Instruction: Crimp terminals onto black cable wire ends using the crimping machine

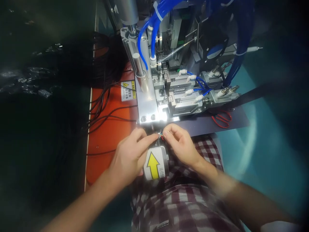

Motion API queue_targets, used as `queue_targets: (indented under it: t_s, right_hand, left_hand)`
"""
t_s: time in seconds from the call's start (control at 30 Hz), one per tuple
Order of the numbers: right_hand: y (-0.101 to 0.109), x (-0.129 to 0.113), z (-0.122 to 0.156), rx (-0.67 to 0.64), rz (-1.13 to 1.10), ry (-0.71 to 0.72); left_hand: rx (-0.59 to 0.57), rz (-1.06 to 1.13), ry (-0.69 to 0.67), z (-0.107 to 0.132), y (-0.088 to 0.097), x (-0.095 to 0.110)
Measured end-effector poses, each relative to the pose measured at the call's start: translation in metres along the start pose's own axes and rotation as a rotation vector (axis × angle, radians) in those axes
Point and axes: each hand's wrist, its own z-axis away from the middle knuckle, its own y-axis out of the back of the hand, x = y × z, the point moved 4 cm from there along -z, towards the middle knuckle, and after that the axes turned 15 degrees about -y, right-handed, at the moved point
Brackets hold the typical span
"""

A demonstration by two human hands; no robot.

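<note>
My two hands meet at the front edge of a metal machine. Between their fingertips are a few thin coloured wires, one of them red; the ends are too small to make out. My right hand pinches the wires between thumb and index finger. The index finger of my left hand reaches to the same wires from the left, its other fingers curled and its thumb mostly hidden. Just below my fingertips sits a round white-topped part with a yellow arrow label. The machine's shiny metal plate stands right behind the wires.
Blue air hoses and pneumatic cylinders fill the machine behind my hands. Black cables run across the orange bench top at left. A red wire loop lies on the dark plate at right.
</note>
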Motion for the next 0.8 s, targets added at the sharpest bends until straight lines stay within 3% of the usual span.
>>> queue_targets:
  t_s: [0.8]
  right_hand:
    - [0.0013,0.0061,-0.0002,0.044,0.075,0.047]
  left_hand:
    - [-0.014,-0.162,-0.099,0.0000,-0.0039,0.0044]
